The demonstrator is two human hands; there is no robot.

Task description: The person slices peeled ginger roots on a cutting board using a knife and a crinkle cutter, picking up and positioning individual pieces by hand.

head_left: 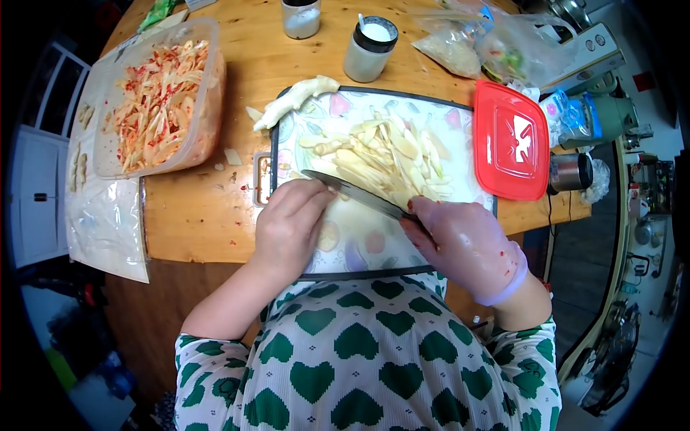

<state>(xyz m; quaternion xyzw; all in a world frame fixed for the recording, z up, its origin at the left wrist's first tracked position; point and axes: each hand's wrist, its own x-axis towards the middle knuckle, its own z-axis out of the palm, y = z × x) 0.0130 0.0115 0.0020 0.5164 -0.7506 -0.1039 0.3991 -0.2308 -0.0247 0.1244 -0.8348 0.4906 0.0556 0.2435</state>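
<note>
My right hand, in a thin purple glove with red specks, is closed around the handle of a kitchen knife. The blade points left across a floral cutting board. My bare left hand has its fingers curled by the blade's tip, pressing what looks like a piece of ginger, mostly hidden under them. Behind the blade spreads a pile of pale ginger slices. A peeled ginger root lies over the board's far left corner.
At the left stands a plastic tub of red-seasoned shreds on a white sheet. A red lid overlaps the board's right edge. Behind are a jar of white grains, another jar and plastic bags.
</note>
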